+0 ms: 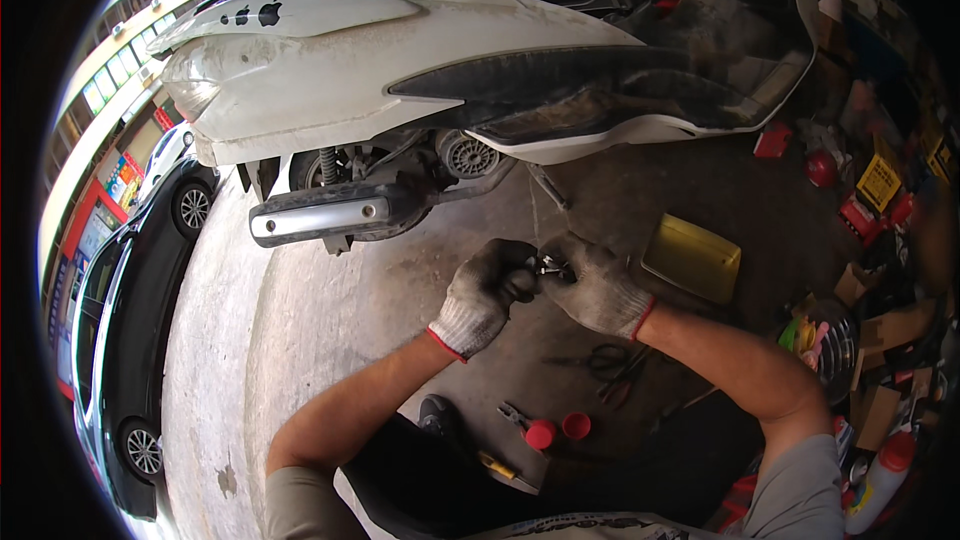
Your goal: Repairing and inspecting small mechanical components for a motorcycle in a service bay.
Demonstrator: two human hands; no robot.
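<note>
Grimy gloved hands (540, 285), small metal part (549, 265)

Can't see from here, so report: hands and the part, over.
Left hand and right hand, both gloved, pinch a small dark metal part between them. White scooter just ahead. Nothing blocking.

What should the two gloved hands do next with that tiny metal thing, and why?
Probably keep a firm pinch and bring it closer. The left hand and right hand meet on a small dark metal part, held in the air above the concrete floor, where it could drop.
</note>
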